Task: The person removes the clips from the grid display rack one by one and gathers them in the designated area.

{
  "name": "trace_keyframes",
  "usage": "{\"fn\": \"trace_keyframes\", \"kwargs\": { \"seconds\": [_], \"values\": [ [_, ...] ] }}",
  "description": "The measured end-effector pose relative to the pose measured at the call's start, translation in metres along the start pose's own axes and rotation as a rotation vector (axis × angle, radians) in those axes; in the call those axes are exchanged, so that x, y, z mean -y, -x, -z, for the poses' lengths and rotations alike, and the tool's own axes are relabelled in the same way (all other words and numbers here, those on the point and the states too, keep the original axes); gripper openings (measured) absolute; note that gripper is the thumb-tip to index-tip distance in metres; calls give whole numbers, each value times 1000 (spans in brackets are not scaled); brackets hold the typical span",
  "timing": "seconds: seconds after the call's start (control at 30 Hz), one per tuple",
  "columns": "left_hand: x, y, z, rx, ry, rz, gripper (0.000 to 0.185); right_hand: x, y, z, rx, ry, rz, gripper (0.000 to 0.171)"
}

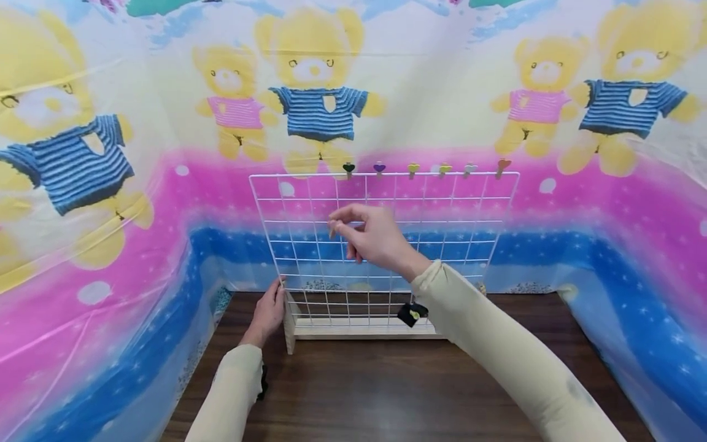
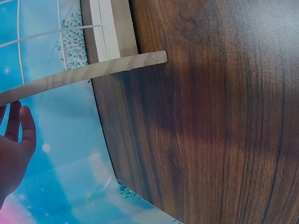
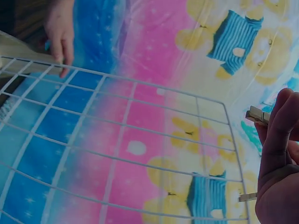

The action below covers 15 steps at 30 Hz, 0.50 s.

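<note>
In the head view my right hand (image 1: 378, 238) is raised in front of the white wire grid (image 1: 309, 242), pinching a small wooden clothespin (image 1: 332, 232) between thumb and fingertips. The right wrist view shows this clothespin (image 3: 258, 115) beyond the grid's top edge, apart from the wire. Down at the grid's left side, my left hand (image 1: 269, 312) touches the wooden side piece (image 1: 289, 325) of the stand. Its fingers are fairly straight against the wood's outer side in the left wrist view. Several heart-topped clothespins, among them a purple one (image 1: 379, 167) and an orange-red one (image 1: 502, 166), sit along the top wire.
The stand's wooden base bar (image 1: 364, 336) rests on a dark brown table (image 1: 386, 387). A printed cloth with teddy bears (image 1: 320, 110) hangs behind and at both sides. A small black object with a yellow part (image 1: 412, 314) shows beside my right sleeve.
</note>
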State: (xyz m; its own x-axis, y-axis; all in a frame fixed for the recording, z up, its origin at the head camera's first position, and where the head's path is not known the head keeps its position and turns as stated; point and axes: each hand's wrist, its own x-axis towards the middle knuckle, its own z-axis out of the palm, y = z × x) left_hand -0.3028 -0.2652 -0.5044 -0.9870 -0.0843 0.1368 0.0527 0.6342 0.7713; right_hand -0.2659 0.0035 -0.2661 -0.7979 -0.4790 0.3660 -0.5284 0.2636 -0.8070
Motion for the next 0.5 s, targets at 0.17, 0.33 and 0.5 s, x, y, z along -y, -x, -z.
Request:
{"fn": "trace_keyframes", "kwargs": {
  "seconds": [0.17,0.33,0.5],
  "values": [
    [-2,-1,1,0,-1,21,45,-29,22,-7,20,-49,-33,19],
    [-2,-1,0,9,10,47,45,-58,42,-16,25,-58,-66,19],
    [-4,-2,-1,17,22,46,43,-91,57,-24,16,-49,-105,18]
  ]
}}
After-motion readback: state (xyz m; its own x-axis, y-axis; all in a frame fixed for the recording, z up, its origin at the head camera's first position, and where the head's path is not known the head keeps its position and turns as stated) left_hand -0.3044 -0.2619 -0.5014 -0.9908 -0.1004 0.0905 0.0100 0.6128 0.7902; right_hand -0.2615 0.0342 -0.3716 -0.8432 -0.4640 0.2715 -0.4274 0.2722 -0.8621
